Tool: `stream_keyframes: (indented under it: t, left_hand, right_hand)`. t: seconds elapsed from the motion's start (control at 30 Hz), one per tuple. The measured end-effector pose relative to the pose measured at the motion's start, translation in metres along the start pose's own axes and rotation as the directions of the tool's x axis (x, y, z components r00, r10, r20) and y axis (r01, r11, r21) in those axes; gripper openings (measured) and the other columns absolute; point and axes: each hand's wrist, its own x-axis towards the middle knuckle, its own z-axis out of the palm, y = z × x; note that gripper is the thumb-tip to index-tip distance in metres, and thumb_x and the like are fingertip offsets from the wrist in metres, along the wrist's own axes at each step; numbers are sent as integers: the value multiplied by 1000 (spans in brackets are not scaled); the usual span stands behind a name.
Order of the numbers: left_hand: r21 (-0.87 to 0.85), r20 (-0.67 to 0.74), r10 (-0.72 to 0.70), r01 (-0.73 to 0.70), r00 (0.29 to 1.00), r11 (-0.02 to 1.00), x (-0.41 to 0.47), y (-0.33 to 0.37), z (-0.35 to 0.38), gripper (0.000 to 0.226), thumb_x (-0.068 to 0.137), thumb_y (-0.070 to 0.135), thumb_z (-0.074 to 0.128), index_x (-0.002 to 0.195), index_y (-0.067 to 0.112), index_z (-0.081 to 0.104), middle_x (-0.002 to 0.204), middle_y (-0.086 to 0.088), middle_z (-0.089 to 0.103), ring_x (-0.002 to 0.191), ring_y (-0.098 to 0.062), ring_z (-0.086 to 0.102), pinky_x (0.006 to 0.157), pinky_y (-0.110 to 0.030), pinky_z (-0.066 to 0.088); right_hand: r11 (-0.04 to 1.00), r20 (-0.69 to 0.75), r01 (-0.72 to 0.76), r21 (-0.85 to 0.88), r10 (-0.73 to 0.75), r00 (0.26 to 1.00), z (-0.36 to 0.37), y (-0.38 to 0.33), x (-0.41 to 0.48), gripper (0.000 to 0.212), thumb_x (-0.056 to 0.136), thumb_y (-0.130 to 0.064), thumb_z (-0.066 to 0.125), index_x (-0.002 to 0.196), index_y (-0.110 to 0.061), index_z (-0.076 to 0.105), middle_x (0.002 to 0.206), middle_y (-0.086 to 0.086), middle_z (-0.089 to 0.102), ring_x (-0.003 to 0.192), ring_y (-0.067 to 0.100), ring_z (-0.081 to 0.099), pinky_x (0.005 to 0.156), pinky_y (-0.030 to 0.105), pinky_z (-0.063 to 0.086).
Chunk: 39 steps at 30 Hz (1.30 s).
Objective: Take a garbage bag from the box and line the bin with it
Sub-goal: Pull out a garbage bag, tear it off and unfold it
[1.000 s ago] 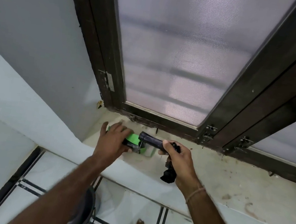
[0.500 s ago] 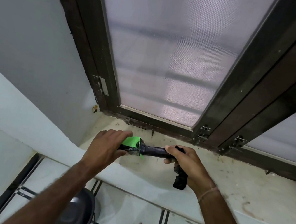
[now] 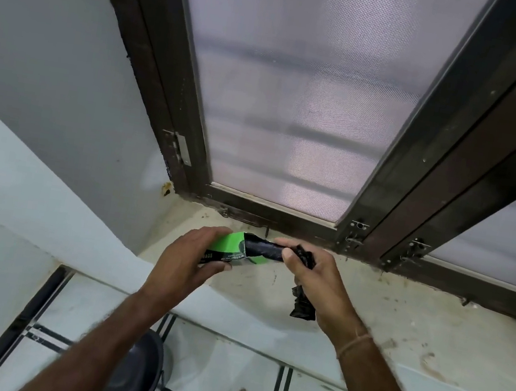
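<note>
My left hand (image 3: 187, 257) grips a green and black garbage bag box (image 3: 230, 249) over the window sill. A black roll of garbage bags (image 3: 264, 250) sticks out of the box's open right end. My right hand (image 3: 316, 277) is closed on the roll's far end, and a loose black bag (image 3: 302, 302) hangs down from under that palm. The grey metal bin (image 3: 133, 375) stands on the floor below, partly hidden by my left forearm.
The stained sill (image 3: 398, 322) runs along a dark-framed window (image 3: 298, 100) with frosted mesh panes. A pale wall (image 3: 35, 58) closes the left side. White floor tiles with dark lines (image 3: 222, 369) and bare toes lie below the sill's edge.
The roll has gone further into the box, so less of it shows between my hands. Both hands have shifted a little right along the sill.
</note>
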Motion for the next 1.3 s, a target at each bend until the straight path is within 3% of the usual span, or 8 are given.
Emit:
stream_keyframes:
  t: [0.1, 0.23, 0.47, 0.63, 0.73, 0.9, 1.07, 1.3]
  left_hand:
    - [-3, -4, 15, -15, 1000, 1000, 1, 0, -4, 54, 84, 35, 79, 133, 24, 59, 120, 7, 69, 102, -14, 61, 81, -29, 52]
    - [1, 6, 37, -37, 999, 999, 0, 3, -6, 52, 84, 37, 77, 131, 25, 60, 117, 9, 69, 100, -15, 62, 81, -32, 53]
    - [-57, -39, -26, 24, 999, 998, -2, 5, -4, 54, 85, 36, 80, 134, 28, 59, 120, 15, 66, 103, -9, 60, 84, -26, 51]
    - [-36, -19, -7, 6, 1000, 999, -5, 5, -4, 54, 84, 38, 80, 134, 28, 60, 120, 12, 68, 103, -11, 61, 84, -28, 52]
    - [-65, -35, -59, 56, 998, 996, -6, 2, -2, 57, 83, 39, 81, 135, 29, 59, 123, 14, 66, 104, -8, 59, 86, -24, 50]
    - [-79, -33, -85, 82, 996, 993, -11, -2, -2, 56, 84, 39, 81, 135, 31, 58, 123, 16, 65, 104, -6, 58, 85, -22, 50]
    - [-119, -3, -47, 47, 999, 992, -12, 5, 1, 57, 86, 40, 78, 139, 32, 57, 126, 19, 63, 106, -1, 57, 88, -17, 50]
    - [-182, -21, -73, 68, 997, 981, -18, 1, -1, 57, 87, 40, 78, 139, 39, 55, 125, 24, 61, 109, -1, 58, 91, -25, 53]
  right_hand:
    - [998, 67, 20, -67, -15, 998, 3, -3, 0, 22, 105, -22, 59, 120, -24, 74, 61, -20, 51, 53, 5, 36, 51, 19, 39]
    - [992, 20, 22, -126, -19, 1000, 8, -9, 4, 9, 98, -24, 70, 106, -22, 68, 87, -7, 62, 60, 4, 47, 54, 23, 46]
    - [1000, -7, 14, -27, -15, 1000, 22, -3, 1, 13, 97, -22, 70, 108, -22, 78, 78, -6, 62, 58, 4, 44, 50, 21, 43]
    - [999, -124, -35, 19, 37, 992, 31, -2, 6, 9, 90, -23, 79, 89, -18, 72, 69, -12, 60, 55, 3, 46, 48, 22, 43]
    - [999, -96, -23, 48, 28, 995, 31, -3, 4, 10, 94, -24, 75, 95, -15, 79, 64, -17, 61, 54, 1, 46, 48, 21, 42]
    - [999, -75, 6, 41, -3, 997, 32, 5, -2, 12, 90, -17, 78, 100, -24, 79, 103, -9, 79, 78, -2, 64, 56, 17, 46]
    - [1000, -134, 15, -7, -16, 991, 44, 9, -4, 21, 87, -14, 80, 102, -28, 74, 92, -9, 71, 70, -4, 61, 54, 21, 49]
    - [972, -53, 200, -121, -207, 977, 44, 16, -6, 27, 86, -12, 81, 110, -24, 80, 103, -12, 68, 97, 7, 67, 76, 20, 52]
